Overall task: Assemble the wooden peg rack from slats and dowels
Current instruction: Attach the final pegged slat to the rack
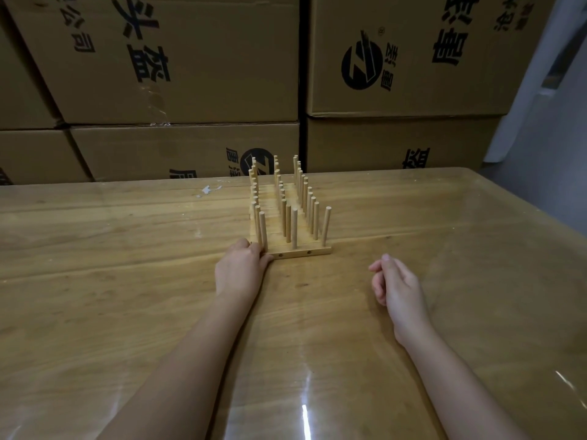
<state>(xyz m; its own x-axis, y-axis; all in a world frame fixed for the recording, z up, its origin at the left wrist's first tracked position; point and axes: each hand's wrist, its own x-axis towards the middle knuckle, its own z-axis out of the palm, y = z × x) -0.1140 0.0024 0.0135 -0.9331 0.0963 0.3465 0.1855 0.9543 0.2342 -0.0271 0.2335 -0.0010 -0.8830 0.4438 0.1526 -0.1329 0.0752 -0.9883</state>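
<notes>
Tabletop: a wide wooden tabletop under a glossy clear cover, with light streaks shining near the front edge. A small white smear sits left of the rack, toward the far side.
Room: stacked cardboard boxes with black printed characters and round logos stand right behind the tabletop. A pale wall shows at far right.
Peg rack: there it is, the peg rack, flat on the tabletop at centre and running away toward the boxes. Three rows of upright dowels rise from its slats, and two small holes show in the near end face.
Left hand: the left hand is stretched forward, forearm over the tabletop, and meets the rack's near left corner.
Left grip: fingers curl round the left side of that corner, thumb against the near edge. It is grasping the rack.
Right hand: the right hand is off to the right, apart from the rack, turned side-on and low over the tabletop. Whether it touches the surface, I cannot tell.
Right grip: fingers loosely curled, nothing in them. It is released.
</notes>
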